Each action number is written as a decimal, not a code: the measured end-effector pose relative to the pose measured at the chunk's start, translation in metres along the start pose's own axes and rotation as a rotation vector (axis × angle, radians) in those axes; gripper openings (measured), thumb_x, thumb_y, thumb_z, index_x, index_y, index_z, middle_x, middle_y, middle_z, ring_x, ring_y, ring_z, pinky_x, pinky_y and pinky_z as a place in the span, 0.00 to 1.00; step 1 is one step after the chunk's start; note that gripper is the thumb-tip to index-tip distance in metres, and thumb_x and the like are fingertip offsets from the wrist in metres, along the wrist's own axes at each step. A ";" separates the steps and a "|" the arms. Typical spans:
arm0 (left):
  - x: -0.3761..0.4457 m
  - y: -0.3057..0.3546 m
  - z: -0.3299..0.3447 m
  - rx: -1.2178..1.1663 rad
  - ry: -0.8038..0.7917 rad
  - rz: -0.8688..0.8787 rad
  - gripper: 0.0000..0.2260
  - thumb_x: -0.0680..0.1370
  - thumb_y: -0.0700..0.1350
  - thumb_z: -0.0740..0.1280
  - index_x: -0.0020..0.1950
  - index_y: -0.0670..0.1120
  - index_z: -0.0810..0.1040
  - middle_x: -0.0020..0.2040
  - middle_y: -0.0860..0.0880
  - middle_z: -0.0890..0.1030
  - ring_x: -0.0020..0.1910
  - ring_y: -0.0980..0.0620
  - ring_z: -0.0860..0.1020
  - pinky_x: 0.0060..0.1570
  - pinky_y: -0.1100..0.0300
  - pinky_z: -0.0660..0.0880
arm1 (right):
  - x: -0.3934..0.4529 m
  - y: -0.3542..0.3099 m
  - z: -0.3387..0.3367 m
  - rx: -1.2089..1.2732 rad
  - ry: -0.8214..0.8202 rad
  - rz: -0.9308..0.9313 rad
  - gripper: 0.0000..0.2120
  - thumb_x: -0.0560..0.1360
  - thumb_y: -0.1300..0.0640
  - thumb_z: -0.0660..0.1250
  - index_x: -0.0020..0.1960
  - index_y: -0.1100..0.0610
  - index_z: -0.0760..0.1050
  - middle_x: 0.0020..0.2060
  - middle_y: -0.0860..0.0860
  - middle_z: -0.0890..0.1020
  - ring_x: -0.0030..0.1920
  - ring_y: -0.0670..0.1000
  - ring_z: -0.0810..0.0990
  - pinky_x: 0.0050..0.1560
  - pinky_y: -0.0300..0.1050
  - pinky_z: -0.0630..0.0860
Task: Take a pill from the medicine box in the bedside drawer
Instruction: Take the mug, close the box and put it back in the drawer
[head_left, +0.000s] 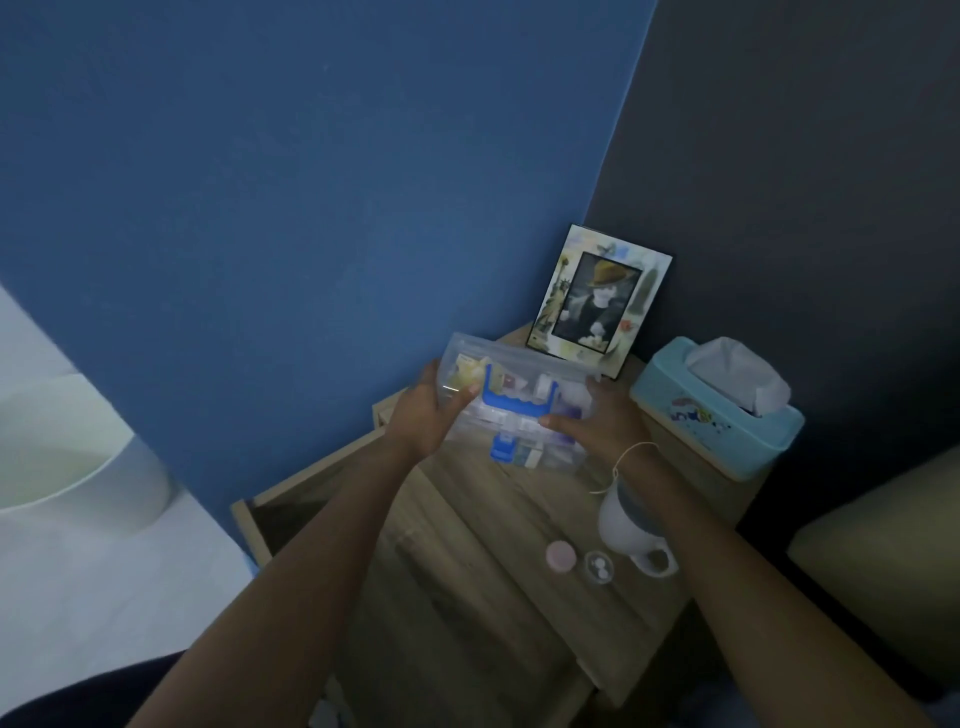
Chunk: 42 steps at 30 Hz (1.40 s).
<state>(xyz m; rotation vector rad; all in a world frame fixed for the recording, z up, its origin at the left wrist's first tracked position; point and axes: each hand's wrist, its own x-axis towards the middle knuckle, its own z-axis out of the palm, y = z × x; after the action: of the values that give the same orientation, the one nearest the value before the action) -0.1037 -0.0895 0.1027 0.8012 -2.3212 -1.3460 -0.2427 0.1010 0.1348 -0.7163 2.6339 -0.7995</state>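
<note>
A clear plastic medicine box (524, 384) with a blue handle and blue latch is held just above the wooden bedside table (467, 545). My left hand (431, 415) grips its left end, thumb across the lid. My right hand (597, 423) holds its right end. Several small packets and bottles show through the plastic. Nearer to me on the table lie a small clear dish (599, 567) with two white pills in it and a pink cap (560, 555). The drawer (291, 499) stands pulled out to the left.
A white and grey mug (631, 525) stands by my right wrist. A light blue tissue box (719, 410) sits at the table's right, a framed photo (597, 299) leans in the corner. A white round bin (67, 457) is at the far left, bedding (883, 561) at the right.
</note>
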 end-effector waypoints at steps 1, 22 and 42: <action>-0.001 -0.001 0.001 0.007 -0.019 -0.008 0.35 0.76 0.59 0.65 0.77 0.48 0.55 0.75 0.46 0.65 0.74 0.46 0.64 0.69 0.57 0.61 | -0.001 0.001 0.002 -0.013 -0.004 -0.001 0.50 0.65 0.40 0.75 0.76 0.60 0.56 0.76 0.57 0.59 0.75 0.55 0.60 0.70 0.43 0.59; -0.014 -0.003 0.013 0.290 0.021 0.149 0.31 0.81 0.55 0.58 0.78 0.46 0.48 0.80 0.43 0.45 0.79 0.45 0.47 0.74 0.55 0.49 | -0.012 -0.001 0.006 -0.067 0.003 -0.043 0.47 0.69 0.42 0.72 0.77 0.60 0.52 0.77 0.60 0.56 0.75 0.59 0.58 0.73 0.52 0.60; -0.029 -0.006 0.025 0.825 0.126 0.605 0.25 0.78 0.58 0.61 0.71 0.46 0.69 0.72 0.43 0.71 0.71 0.42 0.69 0.73 0.36 0.56 | -0.012 0.016 0.011 -0.295 -0.040 -0.151 0.56 0.67 0.44 0.75 0.77 0.60 0.40 0.78 0.55 0.43 0.78 0.55 0.48 0.73 0.50 0.56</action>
<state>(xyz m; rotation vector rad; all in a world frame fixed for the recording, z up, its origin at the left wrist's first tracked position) -0.0932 -0.0568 0.0849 0.2893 -2.6761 -0.0654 -0.2343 0.1143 0.1181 -1.0066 2.7147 -0.4299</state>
